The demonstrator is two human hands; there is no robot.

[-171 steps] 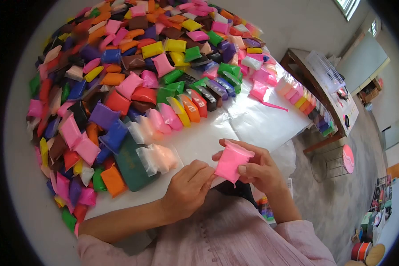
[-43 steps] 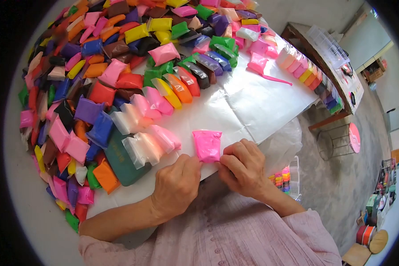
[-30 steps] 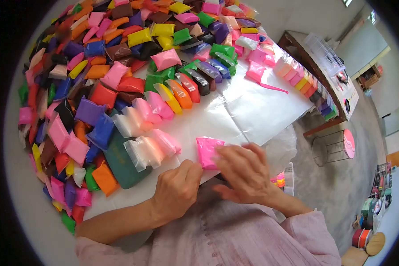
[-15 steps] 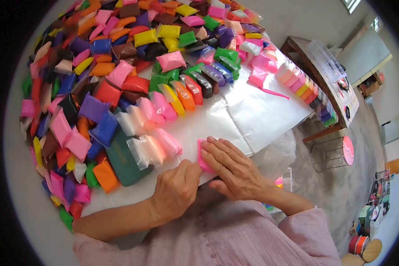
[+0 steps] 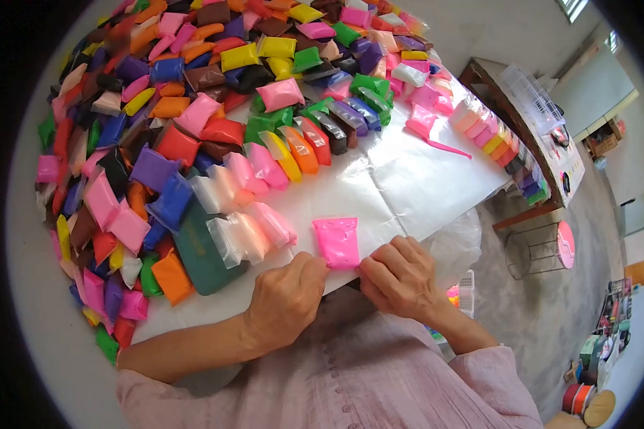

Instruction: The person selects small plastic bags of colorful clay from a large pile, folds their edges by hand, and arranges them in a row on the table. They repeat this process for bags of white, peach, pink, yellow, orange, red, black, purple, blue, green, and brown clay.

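Observation:
A bright pink packet (image 5: 337, 243) in clear film lies flat on the white table sheet (image 5: 315, 207), near the front edge. My left hand (image 5: 288, 294) is closed, its thumb and fingers pinching the packet's lower left corner. On the other side, my right hand (image 5: 401, 277) is closed on the lower right corner. Left of the packet are light pink packets (image 5: 270, 223) and peach ones (image 5: 240, 239), beside a dark green case (image 5: 202, 250). Behind them runs a row of yellow, orange, red, black, brown, purple and blue packets (image 5: 315, 139).
A large heap of coloured packets (image 5: 157, 114) covers the left and back. A thin pink strip (image 5: 447, 149) hangs from a packet at the right. Further right are a line of small packets (image 5: 490, 143), a wooden table (image 5: 522, 129) and a pink-topped stool (image 5: 565, 245).
My right hand has moved off the top of the pink packet, to the right, and its fingers have closed at the corner. The packet is now fully in view.

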